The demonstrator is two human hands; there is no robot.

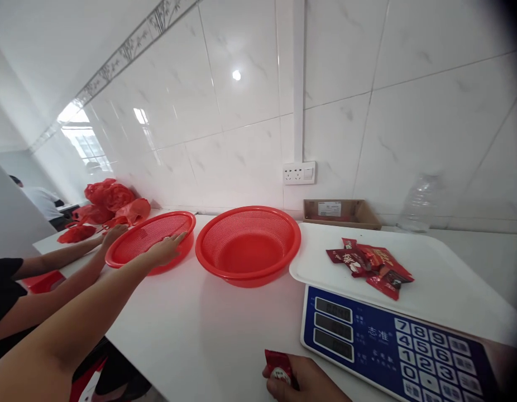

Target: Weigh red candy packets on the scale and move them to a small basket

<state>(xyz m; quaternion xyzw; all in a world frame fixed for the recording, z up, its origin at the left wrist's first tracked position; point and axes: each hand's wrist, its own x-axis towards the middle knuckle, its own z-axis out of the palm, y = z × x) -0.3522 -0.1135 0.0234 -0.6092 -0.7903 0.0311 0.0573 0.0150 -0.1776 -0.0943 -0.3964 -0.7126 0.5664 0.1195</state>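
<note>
My right hand (pixel 304 379) pinches a small red packet (pixel 278 365) over the white table, at the bottom of the view. Stretched out to the left basket, my left hand (pixel 166 249) lies at its near right rim, fingers extended. That red basket (pixel 147 237) shows little of its contents. A second red basket (pixel 248 251) in the middle has nothing visible in it. On the white tray (pixel 317 262) of the blue scale (pixel 367 335) lie several red packets (pixel 378 265). The scale's display digits are too dim to read surely.
Another person's arms (pixel 66 268) reach in from the left beside the left basket. Red plastic bags (pixel 111 201) are piled behind them. A cardboard box (pixel 342 212) and a clear plastic bottle (pixel 420 204) stand along the tiled wall.
</note>
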